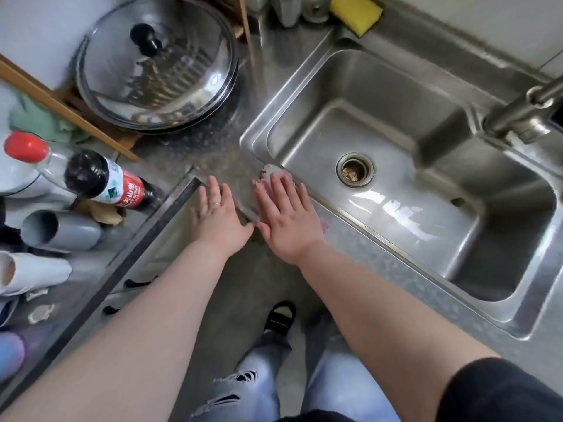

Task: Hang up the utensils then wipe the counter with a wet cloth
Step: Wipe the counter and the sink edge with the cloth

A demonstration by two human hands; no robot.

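The stainless sink (426, 190) fills the right of the frame, its drain (355, 169) near centre; the speckled counter (210, 147) runs up the middle; a glass pot lid (158, 62) sits upper left; a yellow sponge (356, 12) lies at the top; a red-labelled bottle (106, 181) lies at the left; the right hand (286, 217) presses flat, fingers straight, on a pinkish cloth (268, 175) at the sink's near-left corner; the left hand (217, 214), released and spread, is just beside it.

Soft daylight, glare on the sink (396, 208) floor and pot lid (158, 62), blur and wide-angle bending at edges.
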